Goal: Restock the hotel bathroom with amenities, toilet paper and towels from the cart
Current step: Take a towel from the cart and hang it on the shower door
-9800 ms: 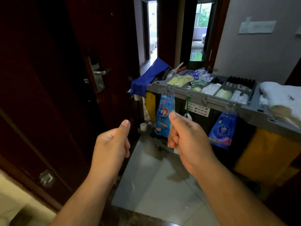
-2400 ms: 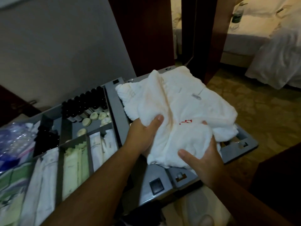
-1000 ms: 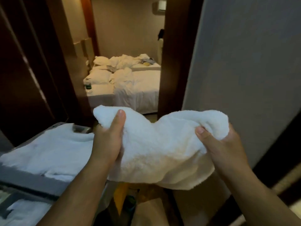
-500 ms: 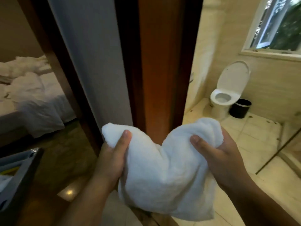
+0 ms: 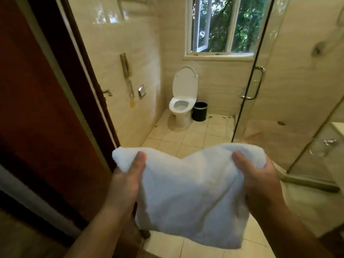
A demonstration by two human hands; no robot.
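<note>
Both hands are up in front at the bathroom doorway with a white towel (image 5: 189, 192) bunched between them. The left hand (image 5: 124, 185) grips the towel's upper left corner, thumb pressed flat on top and the other fingers tucked behind the cloth where I can't see them. The right hand (image 5: 260, 183) does the same on the upper right corner, thumb on the near side, fingers wrapped around the back. The towel sags in the middle between the two grips and hangs down loose and rumpled over the tile floor (image 5: 195, 135), touching nothing else.

On the left, near, is a dark wooden door (image 5: 37, 108). Past it, on the left wall, there's a beige handset with a coiled cord (image 5: 127, 73) and a small metal plate (image 5: 141, 91) just beside it. At the far end sits a white toilet (image 5: 183, 103) with the lid up, and a black bin (image 5: 199, 111) right next to it on its right side. Above them is a window (image 5: 219, 25), one pane swung open, with green leaves outside. The right side is a glass shower door (image 5: 283, 94) with a metal handle (image 5: 256, 83).
</note>
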